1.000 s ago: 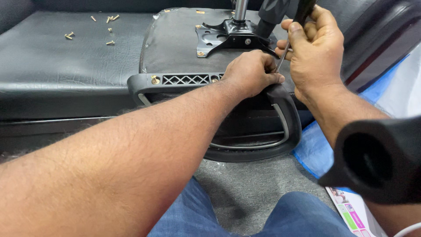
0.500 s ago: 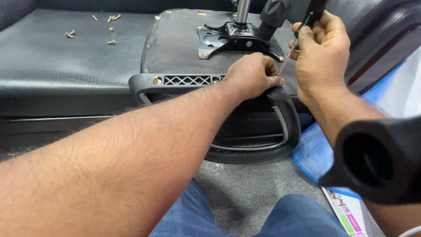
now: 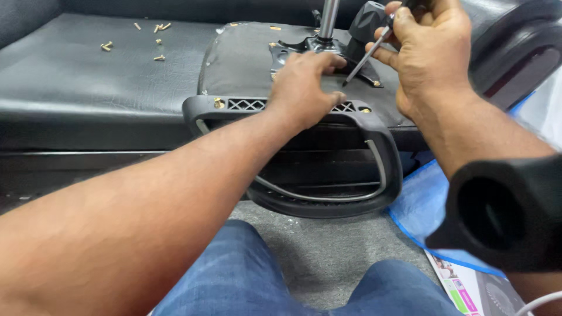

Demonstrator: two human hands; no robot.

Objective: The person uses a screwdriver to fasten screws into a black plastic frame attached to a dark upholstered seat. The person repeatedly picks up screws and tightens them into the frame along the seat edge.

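An upturned black chair seat (image 3: 240, 61) lies on a black couch, with a black loop armrest (image 3: 386, 158) fixed along its near edge by brass screws (image 3: 219, 103). My left hand (image 3: 304, 88) rests flat on the armrest's bracket, fingers spread toward the metal mechanism plate (image 3: 293, 50). Gripped in my right hand (image 3: 430, 55) is a screwdriver (image 3: 366, 58), its tip pointing down at the bracket near my left fingers. The chrome gas-lift post (image 3: 328, 17) rises from the plate.
Several loose brass screws (image 3: 155, 41) lie on the black couch cushion (image 3: 88, 88) at the far left. A black tube-shaped part (image 3: 497, 216) fills the near right. Blue plastic sheet (image 3: 421, 205) and printed paper (image 3: 462, 287) lie on the grey floor. My jeans-clad knees are below.
My left hand has slid forward from gripping the armrest's corner onto the bracket. My right hand has lifted the screwdriver and angled its tip down toward the bracket.
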